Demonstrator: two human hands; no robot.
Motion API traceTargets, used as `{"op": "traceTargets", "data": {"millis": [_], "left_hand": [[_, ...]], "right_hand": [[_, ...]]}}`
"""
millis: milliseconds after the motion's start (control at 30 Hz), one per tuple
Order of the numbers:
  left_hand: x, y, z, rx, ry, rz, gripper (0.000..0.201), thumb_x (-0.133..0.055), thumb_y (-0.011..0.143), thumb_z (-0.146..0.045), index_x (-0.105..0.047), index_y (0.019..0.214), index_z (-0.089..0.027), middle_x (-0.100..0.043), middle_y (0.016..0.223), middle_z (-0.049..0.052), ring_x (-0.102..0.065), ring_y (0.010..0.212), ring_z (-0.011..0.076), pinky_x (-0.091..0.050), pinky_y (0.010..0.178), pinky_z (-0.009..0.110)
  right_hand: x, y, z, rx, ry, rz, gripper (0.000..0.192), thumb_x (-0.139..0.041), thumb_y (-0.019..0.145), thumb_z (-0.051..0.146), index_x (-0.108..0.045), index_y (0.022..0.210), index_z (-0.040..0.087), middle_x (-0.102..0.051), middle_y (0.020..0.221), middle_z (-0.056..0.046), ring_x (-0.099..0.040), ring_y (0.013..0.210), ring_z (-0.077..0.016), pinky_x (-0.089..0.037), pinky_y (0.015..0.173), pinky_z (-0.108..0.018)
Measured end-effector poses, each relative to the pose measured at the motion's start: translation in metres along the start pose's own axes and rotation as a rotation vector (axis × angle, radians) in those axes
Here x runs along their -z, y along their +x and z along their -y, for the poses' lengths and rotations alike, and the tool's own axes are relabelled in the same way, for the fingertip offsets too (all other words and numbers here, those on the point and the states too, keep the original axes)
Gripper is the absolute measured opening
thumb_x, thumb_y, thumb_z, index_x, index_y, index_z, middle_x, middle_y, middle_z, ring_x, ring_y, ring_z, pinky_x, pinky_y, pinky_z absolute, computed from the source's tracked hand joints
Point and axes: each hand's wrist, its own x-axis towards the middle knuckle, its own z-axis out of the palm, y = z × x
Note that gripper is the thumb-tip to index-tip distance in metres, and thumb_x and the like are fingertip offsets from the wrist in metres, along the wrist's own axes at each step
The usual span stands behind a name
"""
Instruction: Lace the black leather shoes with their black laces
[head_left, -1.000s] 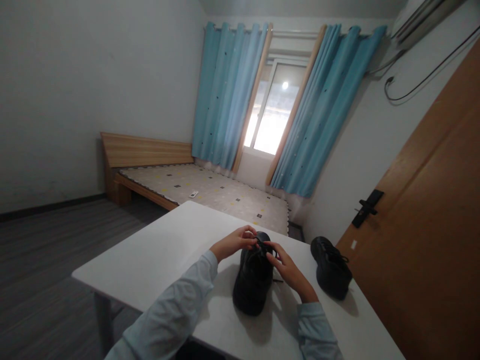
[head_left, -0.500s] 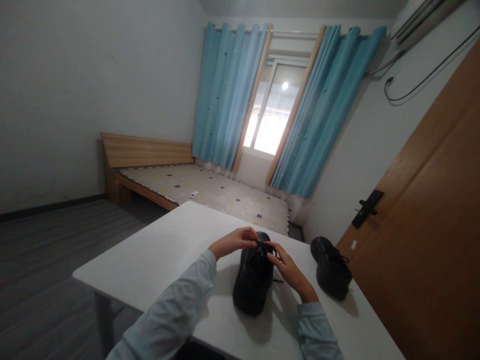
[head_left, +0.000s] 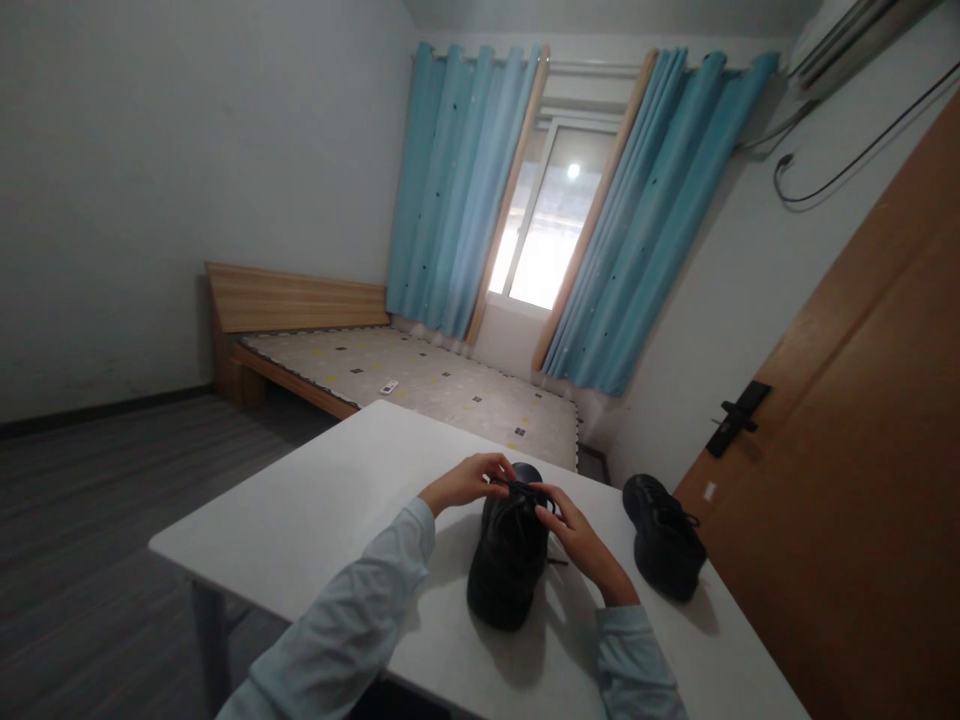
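From the head camera, a black shoe (head_left: 508,555) sits on the white table (head_left: 315,510), heel toward the person and toe pointing to the window (head_left: 544,225). It is a dark, matte, rounded thing, low-cut, with black laces (head_left: 525,492) drawn across the top near the toe end. Both hands are on those laces. The left hand (head_left: 466,480) comes in from the shoe's left, fingers curled and pinched on a lace end; the right hand (head_left: 577,540) rests along the shoe's right flank, its fingertips closed on the lace as well. The two hands nearly meet over the shoe. Pale blue sleeves (head_left: 352,620) cover both forearms.

A second shoe (head_left: 664,550), the same black, stands well to the right of the first, close to the table's right edge and untouched. The tabletop is smooth, flat and bare around the shoes.

Beyond the shoe lies a wooden bed (head_left: 300,345) with a patterned mattress, and blue curtains (head_left: 465,190) hang in folds on either side of the window. Right of the shoe, a brown wooden door (head_left: 862,450) carries a black handle (head_left: 735,415).

Compared with half a second ago, little has changed: the shoe lies in the same spot, the hands keep their grip on the laces, and the whole scene has shifted only slightly in the picture.
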Motion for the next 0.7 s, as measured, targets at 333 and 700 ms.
{"op": "traceTargets", "data": {"millis": [333, 700], "left_hand": [[0.0023, 0.002, 0.0023, -0.033, 0.098, -0.207, 0.02, -0.062, 0.075, -0.028, -0.056, 0.089, -0.015, -0.061, 0.084, 0.004, -0.057, 0.08, 0.0153, -0.043, 0.067, 0.025], [0.0011, 0.0034, -0.0033, -0.059, 0.089, -0.422, 0.015, -0.059, 0.072, -0.016, -0.051, 0.085, -0.017, -0.058, 0.085, 0.002, -0.056, 0.084, 0.0148, -0.046, 0.068, 0.025]], "right_hand": [[0.0007, 0.0001, -0.0006, 0.002, 0.016, -0.014, 0.038, -0.052, 0.082, 0.041, -0.055, 0.116, 0.023, -0.055, 0.122, -0.007, -0.048, 0.116, -0.0254, -0.04, 0.095, -0.04], [0.0004, 0.001, -0.0055, 0.004, 0.0, 0.009, 0.04, -0.05, 0.084, 0.043, -0.052, 0.119, 0.023, -0.053, 0.125, -0.007, -0.046, 0.118, -0.0247, -0.038, 0.098, -0.04]]}}
